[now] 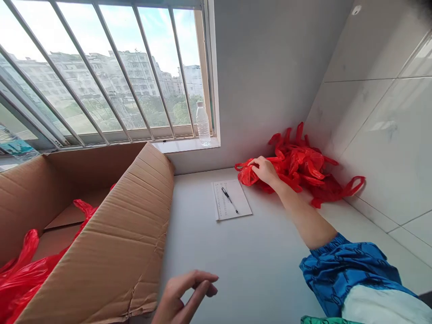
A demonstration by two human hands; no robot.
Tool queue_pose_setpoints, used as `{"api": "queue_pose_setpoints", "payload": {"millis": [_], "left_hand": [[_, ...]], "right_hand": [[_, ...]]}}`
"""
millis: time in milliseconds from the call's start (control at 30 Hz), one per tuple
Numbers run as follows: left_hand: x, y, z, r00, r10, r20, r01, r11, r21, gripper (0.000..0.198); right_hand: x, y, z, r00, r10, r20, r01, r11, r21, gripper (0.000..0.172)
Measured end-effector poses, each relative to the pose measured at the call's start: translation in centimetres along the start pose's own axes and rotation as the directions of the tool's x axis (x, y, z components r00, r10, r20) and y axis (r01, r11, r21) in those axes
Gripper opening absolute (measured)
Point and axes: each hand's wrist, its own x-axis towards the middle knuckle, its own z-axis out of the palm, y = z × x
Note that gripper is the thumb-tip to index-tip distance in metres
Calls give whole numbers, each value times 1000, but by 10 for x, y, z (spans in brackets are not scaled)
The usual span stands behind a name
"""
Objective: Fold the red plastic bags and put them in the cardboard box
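Observation:
My right hand (265, 171) reaches to the back of the white tabletop, its fingers closed on a crumpled red plastic bag (247, 176). That bag lies at the left end of a heap of red plastic bags (305, 159) in the corner by the wall. My left hand (189, 294) hovers at the front, close to the cardboard box, holding nothing; thumb and forefinger are loosely bent with a gap between them. More red bags (32, 274) lie inside the open cardboard box (114, 238) on the left.
A sheet of paper or notepad (222, 211) with writing lies mid-table, with a black pen (230, 200) across it. A clear bottle (203, 123) stands on the sill of the barred window. Another bottle (16, 144) is tilted behind the box. Tiled wall (381, 148) bounds the right.

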Motion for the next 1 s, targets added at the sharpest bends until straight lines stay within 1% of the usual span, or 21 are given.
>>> {"api": "queue_pose_setpoints", "payload": {"millis": [67,100,167,200,233,267,300,367,400,433,467,500,567,600,667,733,800,833,900,1000], "left_hand": [[11,-9,1,992,-127,-14,123,979,-160,31],[18,-14,4,984,-176,-22,166,955,-244,36],[32,-24,11,967,-252,-44,220,907,-358,51],[38,-29,15,959,-277,-59,234,894,-381,59],[43,-34,19,954,-292,-71,243,889,-388,67],[47,-38,22,951,-300,-79,249,889,-385,73],[48,-42,24,951,-299,-80,250,895,-370,76],[46,-50,24,956,-281,-82,246,923,-296,80],[44,-53,22,957,-274,-95,248,942,-227,80],[41,-55,19,957,-269,-112,254,958,-135,79],[38,-56,15,955,-263,-134,262,965,-28,76],[37,-56,12,955,-253,-155,268,960,82,71],[40,-51,7,960,-208,-188,255,928,274,55],[44,-47,6,965,-170,-200,233,907,352,46],[60,-37,12,972,-65,-226,171,854,491,35],[80,-31,24,973,63,-224,87,795,600,31],[100,-31,39,968,175,-178,-11,742,670,33],[107,-34,46,967,213,-142,-56,718,694,35],[117,-41,56,969,238,-74,-110,675,730,40],[116,-49,59,983,178,-39,-84,631,771,45]], "right_hand": [[-12,-17,-11,997,-81,8,80,990,115,25],[-20,-25,-15,992,-124,24,116,970,215,26],[-39,-37,-17,977,-201,66,149,877,457,27],[-50,-41,-17,968,-233,92,143,817,559,27],[-63,-42,-15,957,-260,131,124,771,625,27],[-75,-42,-12,940,-285,186,99,752,652,27],[-88,-40,-9,918,-306,252,71,752,655,27],[-113,-32,-3,860,-332,389,30,792,610,26],[-124,-26,-1,839,-325,437,19,819,573,25],[-133,-21,-1,834,-302,463,9,845,535,25],[-141,-17,0,845,-266,463,1,867,498,24],[-148,-14,0,868,-223,444,-10,885,465,24],[-157,-15,2,922,-144,360,-24,905,425,23],[-160,-18,5,943,-127,308,-11,912,410,23],[-165,-29,16,963,-163,214,77,928,364,23],[-171,-42,32,949,-263,173,210,938,274,26],[-180,-49,51,919,-348,183,324,934,150,39],[-185,-51,60,909,-366,198,355,930,89,48],[-196,-48,75,904,-358,234,370,929,-7,59],[-208,-43,83,899,-339,278,368,928,-60,62]]}}
